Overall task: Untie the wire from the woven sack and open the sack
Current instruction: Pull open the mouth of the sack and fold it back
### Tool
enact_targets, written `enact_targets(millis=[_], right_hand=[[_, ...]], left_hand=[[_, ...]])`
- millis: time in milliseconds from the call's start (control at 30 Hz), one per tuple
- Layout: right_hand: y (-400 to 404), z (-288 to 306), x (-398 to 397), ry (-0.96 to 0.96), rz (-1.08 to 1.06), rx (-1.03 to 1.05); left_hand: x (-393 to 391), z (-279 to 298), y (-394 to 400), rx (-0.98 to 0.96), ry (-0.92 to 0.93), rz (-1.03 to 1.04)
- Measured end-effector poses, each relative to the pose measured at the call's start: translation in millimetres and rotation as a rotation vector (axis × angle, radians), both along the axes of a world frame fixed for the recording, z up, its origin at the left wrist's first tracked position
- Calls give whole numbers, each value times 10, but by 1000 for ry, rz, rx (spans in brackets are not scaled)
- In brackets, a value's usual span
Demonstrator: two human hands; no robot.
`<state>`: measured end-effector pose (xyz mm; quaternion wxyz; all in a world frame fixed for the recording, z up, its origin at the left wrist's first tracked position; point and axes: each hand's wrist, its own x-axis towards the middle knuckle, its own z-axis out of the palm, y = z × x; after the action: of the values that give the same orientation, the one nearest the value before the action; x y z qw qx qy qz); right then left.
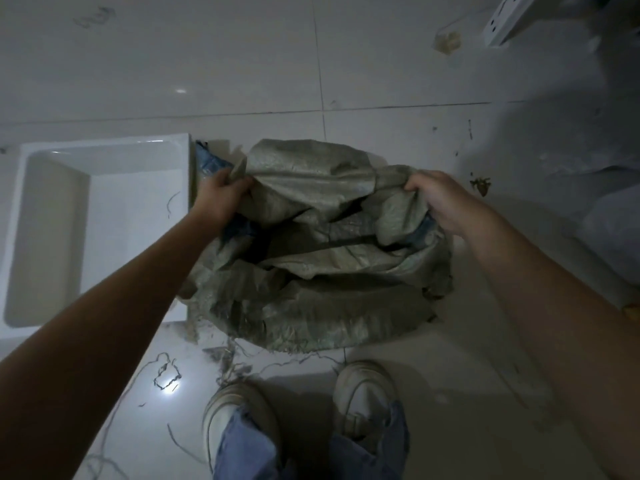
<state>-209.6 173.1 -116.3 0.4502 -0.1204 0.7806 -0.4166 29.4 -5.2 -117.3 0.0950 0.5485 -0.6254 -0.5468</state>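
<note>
Now we have the woven sack (322, 258) standing on the tiled floor (173, 64) just ahead of our shoes (242, 410), beside a white tray (104, 150). Our left hand (221, 199) clenches the far-left rim of the mouth and our right hand (440, 199) grips the far-right rim, fingers curled into the cloth. No tie shows at the mouth; a loose wire (166, 375) lies on the floor, likely the one removed. To open it well, we should draw both rims apart evenly and fold the sagging near flap outward.
</note>
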Motion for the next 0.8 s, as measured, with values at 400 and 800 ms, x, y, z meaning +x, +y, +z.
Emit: enact_targets(millis=[400,800], right_hand=[[74,-59,162,1140,405,265],[681,-356,1184,699,1424,487]], left_hand=[[13,-129,70,-829,-579,-362],[-103,-267,302,-1251,-1109,-1626]])
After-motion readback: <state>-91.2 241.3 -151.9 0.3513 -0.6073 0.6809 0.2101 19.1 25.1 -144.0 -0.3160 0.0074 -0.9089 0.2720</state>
